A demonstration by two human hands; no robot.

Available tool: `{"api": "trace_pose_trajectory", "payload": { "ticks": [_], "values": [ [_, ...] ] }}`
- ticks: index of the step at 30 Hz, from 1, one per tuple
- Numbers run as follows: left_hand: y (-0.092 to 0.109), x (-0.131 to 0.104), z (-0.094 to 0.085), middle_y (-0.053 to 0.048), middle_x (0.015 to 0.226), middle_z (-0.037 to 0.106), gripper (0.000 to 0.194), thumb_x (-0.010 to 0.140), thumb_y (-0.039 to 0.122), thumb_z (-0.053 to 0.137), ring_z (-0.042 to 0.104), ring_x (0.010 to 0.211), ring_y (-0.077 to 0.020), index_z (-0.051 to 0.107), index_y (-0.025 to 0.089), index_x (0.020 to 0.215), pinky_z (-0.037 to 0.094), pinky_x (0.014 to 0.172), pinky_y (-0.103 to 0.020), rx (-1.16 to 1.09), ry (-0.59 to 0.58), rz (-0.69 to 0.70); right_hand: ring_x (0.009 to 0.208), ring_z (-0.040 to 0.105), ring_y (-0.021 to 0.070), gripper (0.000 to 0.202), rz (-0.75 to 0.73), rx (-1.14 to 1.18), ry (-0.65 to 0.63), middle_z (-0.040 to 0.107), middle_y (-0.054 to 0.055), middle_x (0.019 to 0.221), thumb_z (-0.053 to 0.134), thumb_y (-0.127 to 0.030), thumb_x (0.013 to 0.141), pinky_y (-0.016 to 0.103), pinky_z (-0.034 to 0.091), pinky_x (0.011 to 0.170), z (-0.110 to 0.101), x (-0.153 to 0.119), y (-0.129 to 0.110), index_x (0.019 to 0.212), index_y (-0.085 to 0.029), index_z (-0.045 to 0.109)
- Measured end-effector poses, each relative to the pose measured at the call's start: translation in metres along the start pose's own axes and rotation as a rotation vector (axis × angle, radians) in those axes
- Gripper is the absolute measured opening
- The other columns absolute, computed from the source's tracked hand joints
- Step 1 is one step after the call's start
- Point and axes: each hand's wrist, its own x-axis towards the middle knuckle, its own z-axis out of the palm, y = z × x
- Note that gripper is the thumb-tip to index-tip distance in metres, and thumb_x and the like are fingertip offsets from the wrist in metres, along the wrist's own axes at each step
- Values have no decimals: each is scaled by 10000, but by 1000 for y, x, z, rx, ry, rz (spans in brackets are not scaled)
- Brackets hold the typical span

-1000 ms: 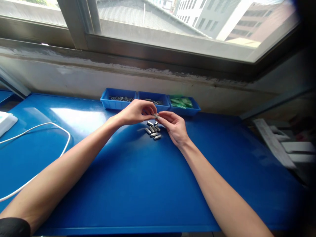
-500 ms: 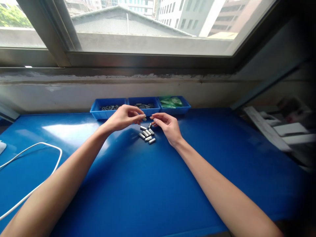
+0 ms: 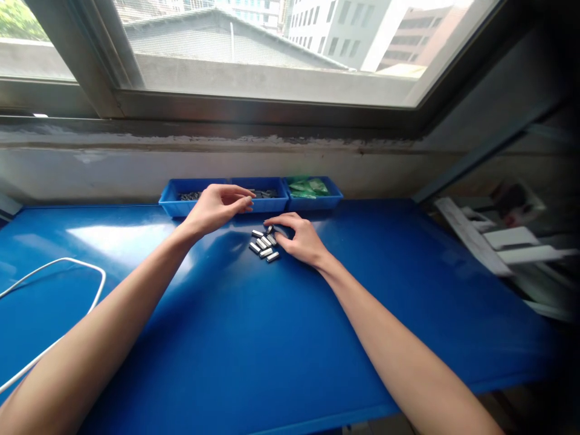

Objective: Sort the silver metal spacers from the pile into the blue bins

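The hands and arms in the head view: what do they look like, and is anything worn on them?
The left hand and right hand are human, with slim fingers; no gloves show. The left forearm and right forearm are bare: no sleeve, watch or bracelet in view.

Wht cable (image 3: 104, 281) L, window frame (image 3: 272, 104) w/ bldgs (image 3: 335, 30) beyond, wht items (image 3: 512, 238) far R
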Motion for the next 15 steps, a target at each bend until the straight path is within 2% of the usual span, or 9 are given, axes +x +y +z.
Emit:
{"api": "trace_pose_trajectory", "payload": {
  "ticks": [3,6,8,10,15],
  "values": [
    [3,-2,3,-100,994,802,438,825,520,745,763,941,-270,797,158,1065,612,827,-310,160,-169,61,1089,677,242,219,-43,-14,-32,792,31,1072,663,-208,862,392,518,985,-2,1,1,1027,-275,789],
    [7,-4,7,-85,1002,801,379,856,462,706,758,930,-251,806,154,1054,595,823,-283,255,-244,125,1017,702,233,154,-29,3,3,791,38,1037,682,-253,878,386,529,960,-1,1,4,990,-258,788],
    [8,-5,9,-77,971,802,354,866,421,690,757,902,-236,803,153,1067,588,805,-273,290,-249,145,980,718,229,147,3,70,45,786,43,1030,699,-293,878,383,547,941,2,2,6,991,-246,783],
    [8,-5,10,-72,939,800,360,858,397,695,755,882,-228,789,150,1101,587,801,-275,302,-233,150,930,737,226,192,61,237,108,783,49,1015,738,-365,858,376,577,903,5,3,8,993,-232,773],
    [9,-6,11,-98,1002,791,433,831,356,735,750,938,-224,737,130,1200,589,842,-286,244,-256,159,787,764,218,373,235,652,245,781,42,860,862,-500,721,364,622,822,12,7,4,915,-203,746]
  ]
}}
